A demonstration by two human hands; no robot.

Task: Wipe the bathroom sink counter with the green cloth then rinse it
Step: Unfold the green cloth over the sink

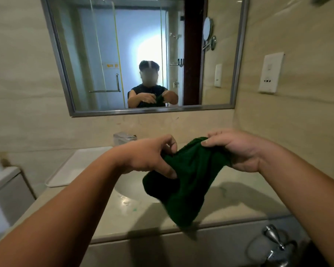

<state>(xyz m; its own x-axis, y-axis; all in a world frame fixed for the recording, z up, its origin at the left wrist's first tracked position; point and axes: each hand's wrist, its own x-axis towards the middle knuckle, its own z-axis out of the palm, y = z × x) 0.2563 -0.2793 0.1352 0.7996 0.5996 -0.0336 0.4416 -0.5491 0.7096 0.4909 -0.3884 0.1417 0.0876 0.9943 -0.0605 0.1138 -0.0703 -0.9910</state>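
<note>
— Green cloth [189, 178]: where?
— Hanging above the counter [239, 197], beside the sink [127, 185].
— Hands?
— Left hand [148, 157] and right hand [237, 151] both pinch its top edge, probably spreading it for wiping.

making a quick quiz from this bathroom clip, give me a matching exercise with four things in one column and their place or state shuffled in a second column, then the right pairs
Things:
1. green cloth
2. white tray
3. mirror
4. wall socket plate

Places or states:
A. lying flat on the counter, left of the basin
B. mounted on the side wall at the right
C. held up above the counter by the left hand and the right hand
D. hung on the back wall, framed in metal, above the counter

Pairs: 1-C, 2-A, 3-D, 4-B
</note>
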